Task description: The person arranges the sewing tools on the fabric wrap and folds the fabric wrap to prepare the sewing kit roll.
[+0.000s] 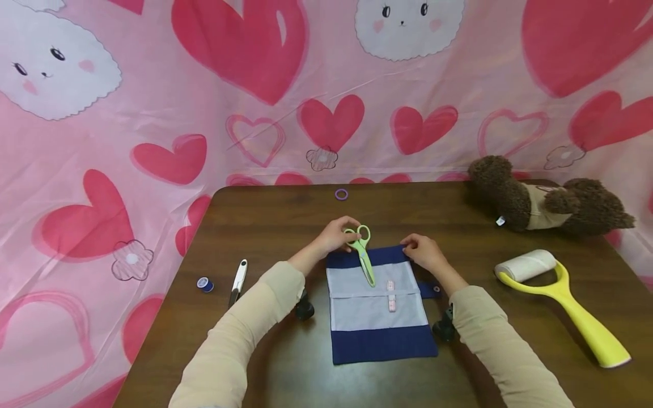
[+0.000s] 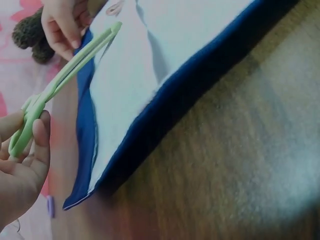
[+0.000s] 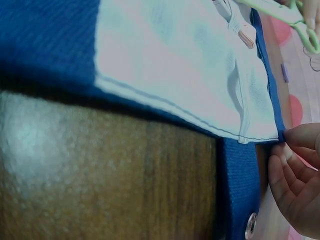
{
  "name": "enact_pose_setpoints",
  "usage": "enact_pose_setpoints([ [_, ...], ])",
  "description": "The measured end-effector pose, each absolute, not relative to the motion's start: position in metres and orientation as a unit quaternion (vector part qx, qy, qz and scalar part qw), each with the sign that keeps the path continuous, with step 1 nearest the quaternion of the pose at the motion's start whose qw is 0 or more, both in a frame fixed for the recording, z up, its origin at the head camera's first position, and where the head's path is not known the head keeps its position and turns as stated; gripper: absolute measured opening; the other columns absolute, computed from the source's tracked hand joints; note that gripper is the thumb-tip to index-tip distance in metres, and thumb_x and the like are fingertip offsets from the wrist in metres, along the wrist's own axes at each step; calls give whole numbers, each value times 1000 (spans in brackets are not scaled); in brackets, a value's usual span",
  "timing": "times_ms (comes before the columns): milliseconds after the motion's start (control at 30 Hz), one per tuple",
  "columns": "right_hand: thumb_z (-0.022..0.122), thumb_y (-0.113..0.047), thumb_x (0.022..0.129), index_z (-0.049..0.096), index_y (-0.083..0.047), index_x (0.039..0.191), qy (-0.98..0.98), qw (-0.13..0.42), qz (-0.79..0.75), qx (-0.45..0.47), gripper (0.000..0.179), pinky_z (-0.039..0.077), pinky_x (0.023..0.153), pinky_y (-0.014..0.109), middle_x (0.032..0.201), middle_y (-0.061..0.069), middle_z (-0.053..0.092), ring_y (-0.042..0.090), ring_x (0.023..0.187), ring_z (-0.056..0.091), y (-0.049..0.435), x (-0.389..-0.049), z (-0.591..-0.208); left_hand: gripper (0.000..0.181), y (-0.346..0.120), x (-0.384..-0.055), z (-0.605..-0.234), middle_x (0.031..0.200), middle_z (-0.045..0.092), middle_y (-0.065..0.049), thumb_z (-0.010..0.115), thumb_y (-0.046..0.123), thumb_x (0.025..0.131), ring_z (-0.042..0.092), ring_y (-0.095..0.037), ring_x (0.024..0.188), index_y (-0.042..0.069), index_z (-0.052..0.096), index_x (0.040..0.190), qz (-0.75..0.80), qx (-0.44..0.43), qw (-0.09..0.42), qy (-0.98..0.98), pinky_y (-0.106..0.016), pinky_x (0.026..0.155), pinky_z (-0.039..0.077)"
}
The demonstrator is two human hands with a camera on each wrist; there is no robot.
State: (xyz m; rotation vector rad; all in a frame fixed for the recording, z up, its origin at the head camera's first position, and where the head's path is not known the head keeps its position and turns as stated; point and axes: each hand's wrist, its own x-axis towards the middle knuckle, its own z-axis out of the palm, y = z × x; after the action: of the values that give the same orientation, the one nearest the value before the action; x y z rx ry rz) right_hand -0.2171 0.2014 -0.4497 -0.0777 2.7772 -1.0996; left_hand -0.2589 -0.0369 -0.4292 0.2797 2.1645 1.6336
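Note:
Light green scissors are held by the handle loops in my left hand, blades pointing down over a navy and pale grey fabric pouch that lies spread out. In the left wrist view the green scissors slant above the pouch's far edge. My right hand pinches the pouch's far right corner between thumb and finger, as the right wrist view shows with the hand at the navy edge. A small pink tape measure lies across the pouch's middle seam. A navy strap with a snap sticks out at the right.
On the wooden table, a blue thread spool and a white-and-black cutter-like tool lie at left. A purple ring is near the back edge. A brown teddy bear and a yellow-handled lint roller occupy the right side.

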Motion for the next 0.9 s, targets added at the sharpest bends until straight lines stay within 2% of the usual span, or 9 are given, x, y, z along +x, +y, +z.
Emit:
enact_pose_setpoints([
  [167,54,-6,85,59,2,104,926,76,-369,-22,21,40,58,27,83,12,57,20,68,51,200,-217,-448,33,-30,-256,-433,72,57,-7,60,4,84,57,-12,57,0,52,115,577,104,235,775,-29,54,51],
  [300,54,-5,84,59,2,103,927,66,-368,-23,21,39,59,27,82,13,57,22,70,51,199,-216,-445,31,-23,-253,-433,81,57,-9,61,7,84,58,-13,61,3,54,114,558,113,257,781,-30,57,52],
  [433,53,-5,85,59,2,103,928,64,-367,-20,21,39,61,27,83,13,57,23,72,50,198,-217,-444,31,-18,-249,-436,88,56,-9,60,6,84,57,-14,63,2,56,114,553,122,287,772,-29,59,52],
  [567,53,-6,86,59,2,104,927,68,-368,-18,21,39,62,28,83,12,56,23,73,50,198,-218,-446,31,-14,-245,-440,84,56,-10,56,-2,84,58,-16,61,-3,54,115,567,98,329,749,-29,59,52],
  [667,53,-6,85,60,2,103,928,63,-368,-21,21,39,62,28,83,13,57,23,72,51,198,-218,-446,31,-12,-241,-441,78,55,-11,51,-6,83,59,-17,59,-7,54,114,570,87,342,742,-29,59,52],
  [767,54,-6,85,60,2,103,927,62,-368,-20,21,39,61,27,82,12,57,22,71,51,199,-216,-446,28,-11,-238,-441,78,55,-9,52,-4,83,57,-15,56,-5,57,110,532,119,323,774,-26,56,51],
  [833,54,-6,85,59,2,104,926,66,-371,-17,21,39,60,27,82,12,56,22,71,50,198,-215,-447,24,-11,-235,-441,81,58,-8,55,0,84,55,-13,54,-2,61,107,482,158,291,811,-23,53,49],
  [900,54,-6,85,59,2,104,926,69,-371,-16,21,39,60,26,82,12,56,21,71,50,198,-215,-447,20,-11,-231,-440,86,62,-6,58,4,83,53,-10,59,3,65,102,414,206,243,853,-20,55,46],
])
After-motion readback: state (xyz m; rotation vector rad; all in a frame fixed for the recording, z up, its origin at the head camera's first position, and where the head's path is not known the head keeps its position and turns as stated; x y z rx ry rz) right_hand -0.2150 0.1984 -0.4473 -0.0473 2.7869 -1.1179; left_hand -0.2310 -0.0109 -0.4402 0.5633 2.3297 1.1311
